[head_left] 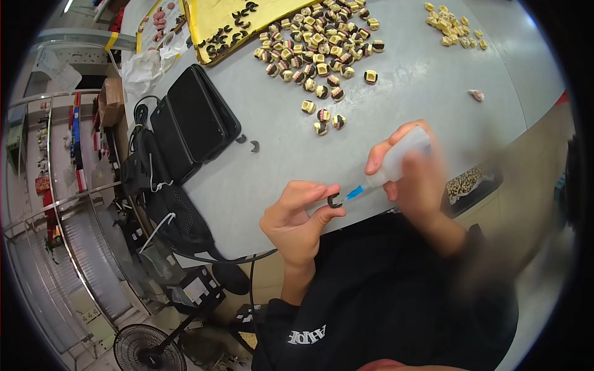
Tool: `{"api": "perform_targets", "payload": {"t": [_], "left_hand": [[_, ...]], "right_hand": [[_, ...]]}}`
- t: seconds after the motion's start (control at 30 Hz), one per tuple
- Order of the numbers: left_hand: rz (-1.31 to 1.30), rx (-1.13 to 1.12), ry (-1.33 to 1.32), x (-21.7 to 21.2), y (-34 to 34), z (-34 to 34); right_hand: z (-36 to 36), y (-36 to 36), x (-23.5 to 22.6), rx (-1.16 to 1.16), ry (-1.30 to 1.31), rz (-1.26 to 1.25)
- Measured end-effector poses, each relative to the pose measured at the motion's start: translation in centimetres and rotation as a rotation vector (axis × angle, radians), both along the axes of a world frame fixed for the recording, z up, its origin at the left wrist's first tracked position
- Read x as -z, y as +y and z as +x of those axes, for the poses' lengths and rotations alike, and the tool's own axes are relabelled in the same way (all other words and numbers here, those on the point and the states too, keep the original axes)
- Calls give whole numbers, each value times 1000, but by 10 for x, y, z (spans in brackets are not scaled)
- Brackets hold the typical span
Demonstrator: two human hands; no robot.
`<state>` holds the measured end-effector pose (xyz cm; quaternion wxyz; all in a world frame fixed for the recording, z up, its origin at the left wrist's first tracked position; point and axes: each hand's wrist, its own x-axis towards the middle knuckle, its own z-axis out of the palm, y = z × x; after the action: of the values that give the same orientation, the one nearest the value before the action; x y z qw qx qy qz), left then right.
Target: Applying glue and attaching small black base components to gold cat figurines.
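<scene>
My left hand [301, 213] pinches a small black C-shaped piece [335, 201] between thumb and fingertips, above the near edge of the table. Just right of it, my right hand [416, 176] is wrapped round a translucent white squeeze bottle [396, 157]. The bottle tilts down to the left, and its blue nozzle tip [354, 193] points at the black piece, very close to it; whether they touch I cannot tell. Beyond my hands a small group of cream, black and pink tooth-like pieces [323, 115] lies on the table.
A large heap of similar pieces [318, 46] covers the far middle. Beside it, a yellow tray [272, 13] bears black C-shaped pieces. Plain cream pieces [455, 28] lie far right. At left are a black folding case [195, 117] and a black bag [176, 216]. The grey table [266, 167] ends near my body.
</scene>
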<state>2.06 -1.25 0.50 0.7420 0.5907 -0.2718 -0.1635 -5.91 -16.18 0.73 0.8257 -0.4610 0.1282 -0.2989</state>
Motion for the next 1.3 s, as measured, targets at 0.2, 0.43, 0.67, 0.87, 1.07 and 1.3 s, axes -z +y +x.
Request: {"api": "perform_targets", "payload": {"t": [0.2, 0.43, 0.67, 0.87, 1.07, 1.3], "left_hand": [[-30, 16, 6, 1, -1, 0], [-51, 16, -15, 2, 0, 1], [-55, 15, 14, 2, -1, 0], [-36, 20, 8, 3, 0, 1], [30, -1, -5, 2, 0, 0], [2, -34, 54, 2, 0, -1]], "right_hand": [[0, 0, -1, 7, 16, -8], [-1, -1, 0, 1, 13, -10], [-2, -1, 4, 64, -44, -30], [-2, 3, 0, 87, -36, -41], [-1, 3, 0, 99, -33, -51], [-4, -1, 4, 131, -40, -56]]}}
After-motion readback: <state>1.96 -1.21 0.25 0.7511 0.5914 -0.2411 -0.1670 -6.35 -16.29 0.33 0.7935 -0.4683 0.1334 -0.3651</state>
